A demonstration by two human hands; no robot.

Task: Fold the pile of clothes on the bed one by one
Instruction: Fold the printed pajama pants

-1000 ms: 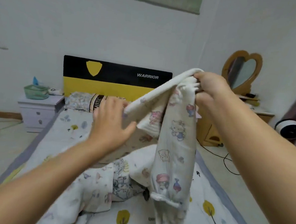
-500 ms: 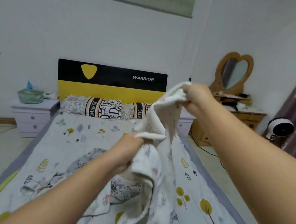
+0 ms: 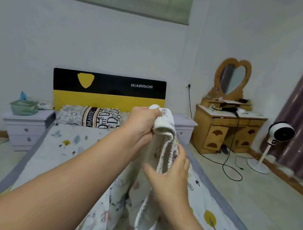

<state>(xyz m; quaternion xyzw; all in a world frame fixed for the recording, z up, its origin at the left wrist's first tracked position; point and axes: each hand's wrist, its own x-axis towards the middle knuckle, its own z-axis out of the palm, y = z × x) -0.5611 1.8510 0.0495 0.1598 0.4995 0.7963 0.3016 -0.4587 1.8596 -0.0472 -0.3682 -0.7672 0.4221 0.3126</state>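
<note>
Left hand grips the garment shut-fisted, held up over the bed; right hand fingers spread, only brushing the waistband. Best pinch the far end, pull taut.

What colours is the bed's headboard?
The headboard is black above and yellow below, seen in the head view.

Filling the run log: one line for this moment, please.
left hand: grips printed garment aloft | right hand: open, at ribbed hem | bed: more clothes
</note>
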